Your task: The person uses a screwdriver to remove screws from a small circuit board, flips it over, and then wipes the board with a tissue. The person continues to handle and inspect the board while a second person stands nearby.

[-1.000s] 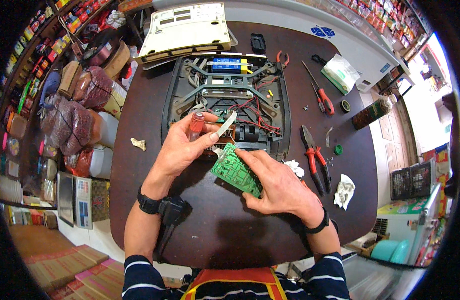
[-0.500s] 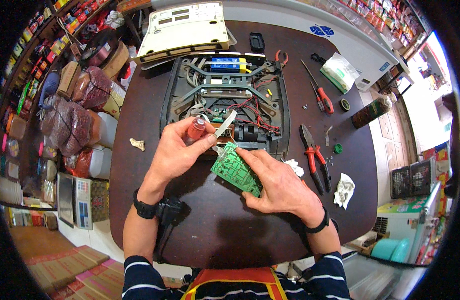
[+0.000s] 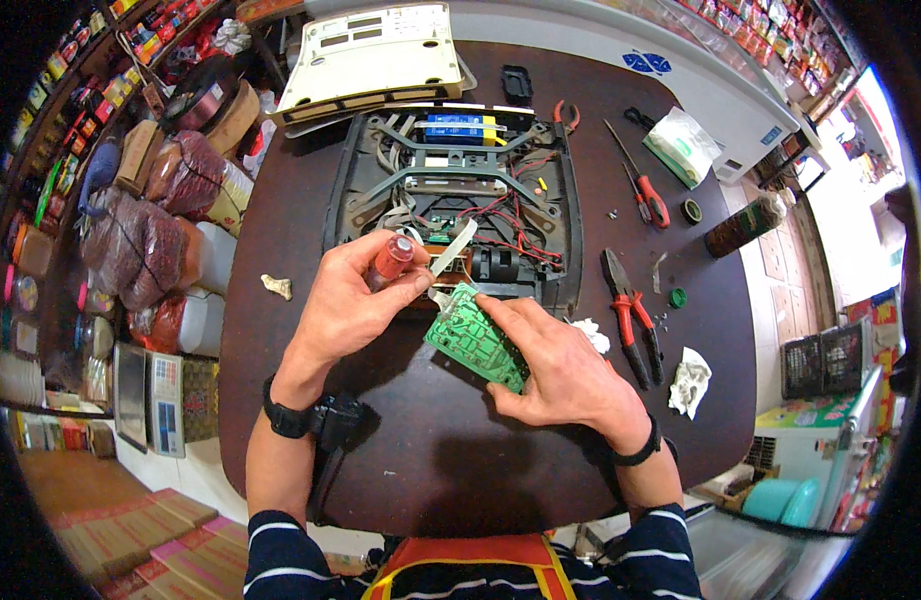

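Note:
My left hand (image 3: 352,300) is closed on a red translucent handle (image 3: 393,257), probably a screwdriver's, and pinches a pale flat cable (image 3: 453,248); the handle's lower end is hidden. My right hand (image 3: 558,372) grips a green circuit board (image 3: 472,340), thumb at the lower edge and fingers along the upper edge. A clear connector or strip sits at the board's upper left corner. Both hands are over the near side of an open appliance chassis (image 3: 450,205) with red wires, grey brackets and a blue-and-yellow block (image 3: 455,130).
Dark table (image 3: 280,440); cream casing (image 3: 365,65) at back; red-handled screwdriver (image 3: 650,200), pliers (image 3: 628,330), small cutters (image 3: 567,115), cylindrical can (image 3: 740,228), bag (image 3: 680,145), green cap (image 3: 677,298), crumpled tissue (image 3: 688,380) at right. Scale (image 3: 180,400) and bundled goods beside the table.
My left hand has shifted slightly left, and the red handle now tilts more, showing its end cap. My right hand and the board have barely moved.

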